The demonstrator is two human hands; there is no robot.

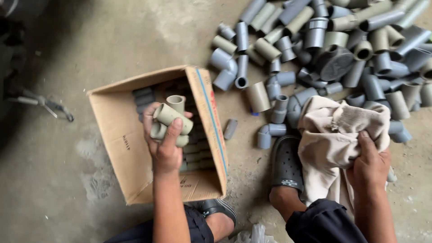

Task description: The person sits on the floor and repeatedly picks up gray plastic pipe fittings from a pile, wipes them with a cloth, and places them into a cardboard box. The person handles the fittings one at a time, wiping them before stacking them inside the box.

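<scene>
My left hand (164, 143) is over an open cardboard box (118, 148) and grips three short beige pipe pieces (172, 118). Inside the box lie rows of grey and beige pipe fittings (196, 153). My right hand (371, 161) clutches a crumpled beige cloth (333, 139) at the right, just in front of a big heap of grey and beige pipe fittings (333, 49) spread over the concrete floor.
My feet in dark perforated clogs (286, 163) rest between box and cloth. A loose grey fitting (230, 129) lies beside the box. A metal tool (42, 104) lies at the far left. Crumpled clear plastic (254, 235) sits at the bottom edge.
</scene>
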